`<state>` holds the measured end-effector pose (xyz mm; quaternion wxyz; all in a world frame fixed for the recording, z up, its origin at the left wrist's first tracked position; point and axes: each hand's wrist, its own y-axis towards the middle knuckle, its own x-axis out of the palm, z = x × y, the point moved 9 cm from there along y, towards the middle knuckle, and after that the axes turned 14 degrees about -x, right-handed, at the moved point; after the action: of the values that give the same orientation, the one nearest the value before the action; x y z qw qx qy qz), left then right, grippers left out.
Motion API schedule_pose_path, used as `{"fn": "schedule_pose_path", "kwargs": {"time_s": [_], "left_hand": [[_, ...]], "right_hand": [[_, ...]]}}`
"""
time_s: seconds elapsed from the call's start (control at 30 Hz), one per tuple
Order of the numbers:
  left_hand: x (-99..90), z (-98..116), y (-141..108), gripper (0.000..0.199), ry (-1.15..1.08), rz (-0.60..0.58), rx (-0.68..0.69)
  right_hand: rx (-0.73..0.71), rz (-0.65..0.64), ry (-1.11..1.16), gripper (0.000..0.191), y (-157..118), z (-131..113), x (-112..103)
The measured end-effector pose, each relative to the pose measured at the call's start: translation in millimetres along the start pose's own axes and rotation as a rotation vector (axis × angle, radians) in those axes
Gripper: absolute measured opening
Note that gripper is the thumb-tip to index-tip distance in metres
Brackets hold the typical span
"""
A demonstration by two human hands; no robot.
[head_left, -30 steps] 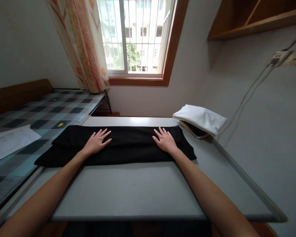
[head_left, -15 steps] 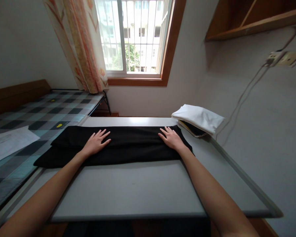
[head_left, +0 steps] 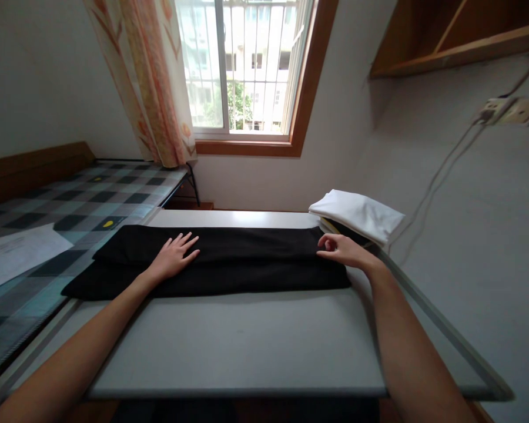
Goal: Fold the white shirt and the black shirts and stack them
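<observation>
A long black garment (head_left: 247, 258), probably trousers folded lengthwise, lies flat across the white table. Its two layers fan apart at the left end. My left hand (head_left: 174, 257) rests palm down on the left part of the cloth with its fingers spread. At the right end, my right hand (head_left: 341, 249) is just over the edge of the garment. Its fingers are curled and the thumb is a little apart from them, with no cloth visible between. A folded white cloth (head_left: 359, 214) sits on darker folded fabric beyond my right hand.
The white table (head_left: 233, 346) has a raised rim along its right side by the wall. To the left is a bed with a checked mattress (head_left: 127, 188) and a sheet of paper (head_left: 22, 252). A cable (head_left: 436, 182) hangs from the wall socket at right.
My right hand has lifted from lying flat on the cloth and moved right to the garment's end, its fingers now curled. My left hand stays in place.
</observation>
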<state>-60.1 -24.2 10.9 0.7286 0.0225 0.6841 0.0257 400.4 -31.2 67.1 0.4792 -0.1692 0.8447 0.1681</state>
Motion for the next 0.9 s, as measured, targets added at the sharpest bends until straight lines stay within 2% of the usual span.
{"fn": "schedule_pose_path", "kwargs": {"time_s": [0.1, 0.33, 0.43, 0.53, 0.67, 0.77, 0.83, 0.9], "left_hand": [[-0.1, 0, 0, 0.061, 0.003, -0.004, -0.002], [-1.1, 1, -1, 0.060, 0.011, -0.010, -0.005], [0.2, 0, 0, 0.060, 0.001, -0.009, -0.003], [1.5, -2, 1, 0.060, -0.010, -0.008, -0.001], [1.2, -2, 1, 0.061, -0.018, -0.003, 0.003], [0.1, -2, 1, 0.061, -0.023, 0.002, 0.008], [-0.5, -1, 0, 0.061, -0.025, 0.006, 0.011], [-0.4, -1, 0, 0.061, -0.026, 0.004, 0.006]], "right_hand": [[0.060, -0.102, 0.002, 0.017, -3, 7, 11], [0.079, -0.153, -0.155, 0.019, 2, 2, 21], [0.063, -0.103, -0.245, 0.016, 4, -5, 12], [0.116, -0.028, -0.341, 0.012, 3, -7, 1], [0.142, -0.123, -0.259, 0.013, 1, -4, 12], [0.111, -0.146, -0.186, 0.011, 1, -2, 14], [0.058, -0.100, -0.180, 0.008, 3, -6, 10], [0.021, 0.044, -0.235, 0.010, 7, -13, -1]]}}
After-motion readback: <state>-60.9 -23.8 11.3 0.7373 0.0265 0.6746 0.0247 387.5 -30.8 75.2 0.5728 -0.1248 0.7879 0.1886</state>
